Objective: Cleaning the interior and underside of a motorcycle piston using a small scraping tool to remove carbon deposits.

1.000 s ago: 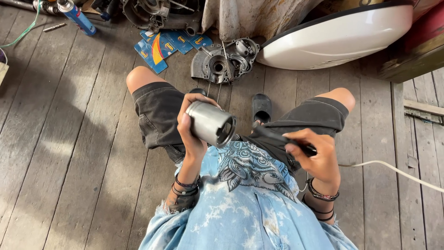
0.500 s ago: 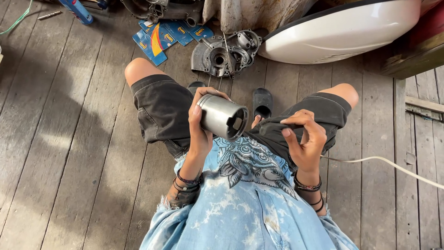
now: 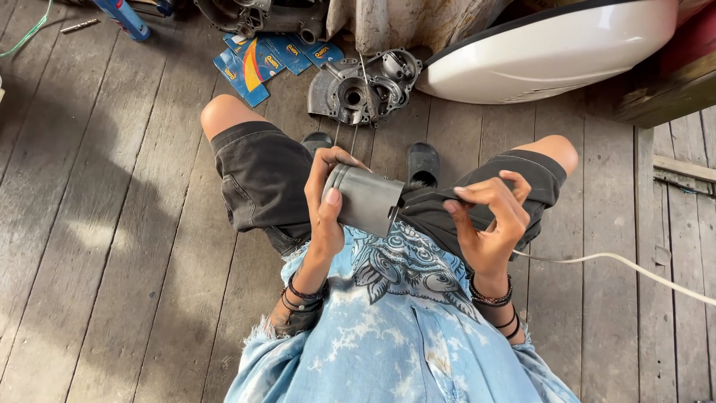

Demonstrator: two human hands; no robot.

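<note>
I sit on a wooden plank floor with my knees apart. My left hand (image 3: 327, 205) grips a grey metal cylinder (image 3: 367, 198) over my lap, lying on its side with its smooth wall facing up. My right hand (image 3: 488, 218) is just right of it, fingers curled around a slim black tool (image 3: 418, 195). The tool's tip reaches the cylinder's right end and is hard to tell from my black shorts. A white cable (image 3: 619, 261) trails away to the right from under that hand.
A grey engine casing (image 3: 365, 89) lies on the floor in front of my feet. Blue packets (image 3: 261, 60) lie to its left, a white curved body panel (image 3: 552, 52) at the upper right, and a blue-handled tool (image 3: 123, 19) at the upper left.
The cylinder has turned from open end towards me to lying sideways. My right hand has risen with the black tool and closed in on the cylinder's end.
</note>
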